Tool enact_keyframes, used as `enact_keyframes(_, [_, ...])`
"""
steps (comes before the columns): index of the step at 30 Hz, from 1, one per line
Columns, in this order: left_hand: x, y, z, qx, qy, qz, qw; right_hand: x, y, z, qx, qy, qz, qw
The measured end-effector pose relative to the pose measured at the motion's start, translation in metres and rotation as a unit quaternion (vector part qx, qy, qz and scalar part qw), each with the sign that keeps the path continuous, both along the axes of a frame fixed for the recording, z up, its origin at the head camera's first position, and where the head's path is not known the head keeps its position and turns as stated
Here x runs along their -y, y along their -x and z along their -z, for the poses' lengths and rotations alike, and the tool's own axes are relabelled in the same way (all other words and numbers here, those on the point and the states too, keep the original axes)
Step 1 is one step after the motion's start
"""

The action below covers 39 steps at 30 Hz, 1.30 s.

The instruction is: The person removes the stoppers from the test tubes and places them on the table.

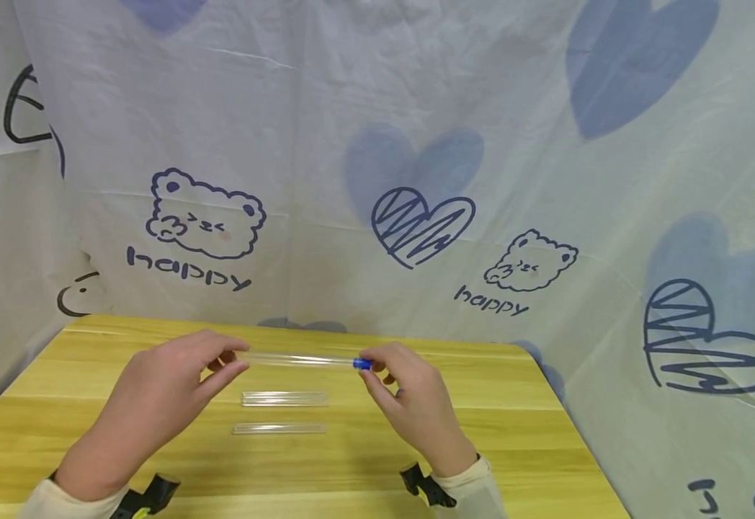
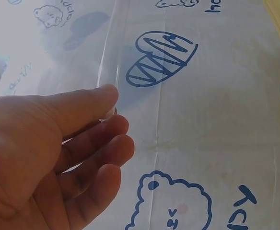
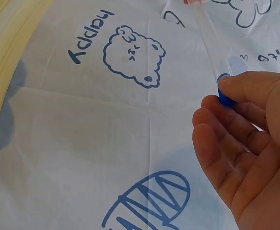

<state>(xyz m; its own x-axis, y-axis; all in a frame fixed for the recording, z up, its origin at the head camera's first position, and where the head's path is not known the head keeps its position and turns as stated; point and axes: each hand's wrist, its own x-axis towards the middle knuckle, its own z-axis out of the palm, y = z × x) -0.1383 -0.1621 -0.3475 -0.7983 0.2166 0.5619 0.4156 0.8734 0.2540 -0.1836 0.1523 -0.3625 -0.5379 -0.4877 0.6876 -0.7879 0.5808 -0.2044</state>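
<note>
Held level above the table is a clear tube (image 1: pixel 300 360) with a blue cap (image 1: pixel 362 364) on its right end. My left hand (image 1: pixel 176 378) pinches the tube's other end between thumb and forefinger, as the tube (image 2: pixel 109 62) in the left wrist view also shows. The thumb and forefinger of my right hand (image 1: pixel 416 396) grip the blue cap, and its remaining fingers are loosely bent. In the right wrist view the cap (image 3: pixel 225 91) is partly hidden by the thumb. A small patch of blue shows beside the right palm in the head view.
More clear tubes lie on the yellow wood-grain table (image 1: pixel 494 447): a rear group (image 1: pixel 284 398) and a front tube (image 1: pixel 279 428), both between my forearms. A white cloth (image 1: pixel 325 144) printed with hearts and bears hangs behind the table and along its sides.
</note>
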Motion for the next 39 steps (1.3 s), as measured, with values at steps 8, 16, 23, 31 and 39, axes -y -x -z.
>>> enact_keyframes(8, [-0.0011, 0.0003, 0.0000, 0.003, -0.001, 0.007, 1.0000, 0.0004, -0.0013, 0.0001, 0.009, -0.006, 0.011, 1.000])
enact_keyframes(16, [-0.0009, 0.0009, 0.0015, 0.005, -0.001, 0.010, 0.9999, 0.0021, -0.0015, 0.0007, 0.002, -0.001, 0.016, 1.000])
enact_keyframes(23, [-0.0014, 0.0003, 0.0017, -0.011, 0.001, 0.011, 0.9999, 0.0019, -0.0023, 0.0027, 0.018, 0.019, 0.015, 1.000])
enact_keyframes(31, [-0.0023, -0.0008, 0.0020, -0.043, 0.010, 0.014, 0.9989, 0.0024, -0.0049, 0.0019, 0.041, 0.024, 0.022, 0.999])
enact_keyframes(39, [-0.0011, -0.0001, 0.0025, -0.035, 0.008, 0.008, 0.9993, 0.0022, -0.0033, 0.0035, 0.027, 0.015, 0.018, 0.999])
